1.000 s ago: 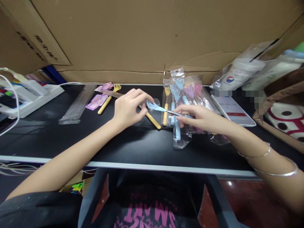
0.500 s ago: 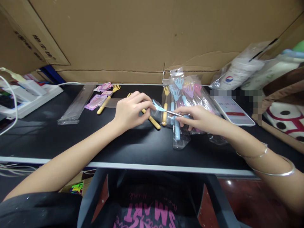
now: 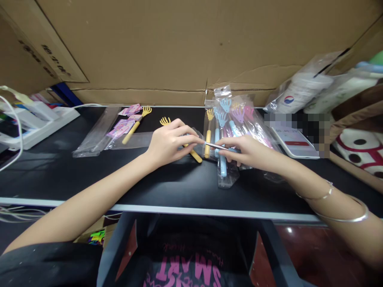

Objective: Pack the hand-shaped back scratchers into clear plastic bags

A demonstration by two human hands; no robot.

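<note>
My right hand (image 3: 247, 148) grips a blue back scratcher by its handle, and the silver shaft (image 3: 216, 146) points left. Around the claw end, the fingers of my left hand (image 3: 173, 141) are pinched, so the claw itself is mostly hidden. Below my left hand lies a yellow back scratcher (image 3: 195, 155), its middle covered by my fingers. Under and behind my right hand are several back scratchers in clear bags, among them a blue one (image 3: 223, 165) and a yellow one (image 3: 208, 143).
Another yellow back scratcher (image 3: 131, 132) lies at left beside pink cards (image 3: 122, 126) and clear plastic sleeves (image 3: 95, 133). A white power strip (image 3: 44, 127) stands far left. On the right are a phone (image 3: 295, 139) and a bagged cup (image 3: 305, 93). Cardboard (image 3: 179, 48) walls the back.
My left fingers have closed over the blue claw, which showed between my hands before. The left hand has shifted slightly down and right, uncovering more of the yellow claw behind it.
</note>
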